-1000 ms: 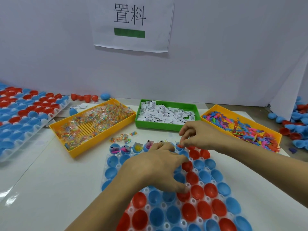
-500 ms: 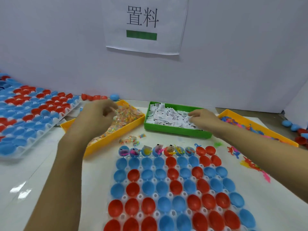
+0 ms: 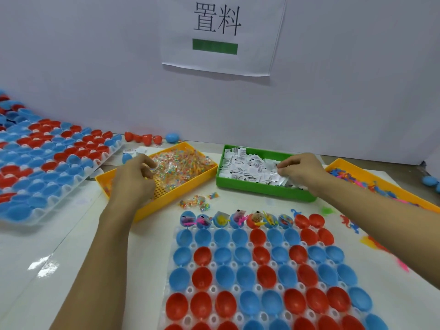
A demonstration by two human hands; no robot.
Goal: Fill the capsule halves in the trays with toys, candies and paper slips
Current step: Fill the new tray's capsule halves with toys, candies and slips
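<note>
Reaching over the near tray [image 3: 181, 303] of red and blue capsule halves [image 3: 245, 277], the person has both hands in the supply bins at the back of the white table [image 3: 71, 270]. The left hand [image 3: 134, 178] hangs above the yellow bin [image 3: 190, 186] of wrapped candies [image 3: 183, 165], fingers curled down with the thumb and forefinger closing on a clear packet at the edge of the pile; how firmly it is caught cannot be told. The right hand [image 3: 301, 171] sits in the green bin [image 3: 262, 191], fingertips pinched together on a paper slip [image 3: 276, 173] among the heap of slips [image 3: 247, 166]. Only the far row of the near tray is filled: seven halves [image 3: 235, 219] hold toys, candy and slips, the two red ones beside them are bare. A few loose candy packets [image 3: 197, 201] lie between the yellow bin and the tray. Off to the right, a second yellow bin [image 3: 352, 167] holds small coloured plastic toys [image 3: 347, 175], with several toys [image 3: 347, 223] spilled on the table near the right forearm. A second capsule tray [image 3: 47, 163] fills the left side, loose red halves [image 3: 142, 138] line the wall, and a printed sign [image 3: 219, 32] hangs above
</note>
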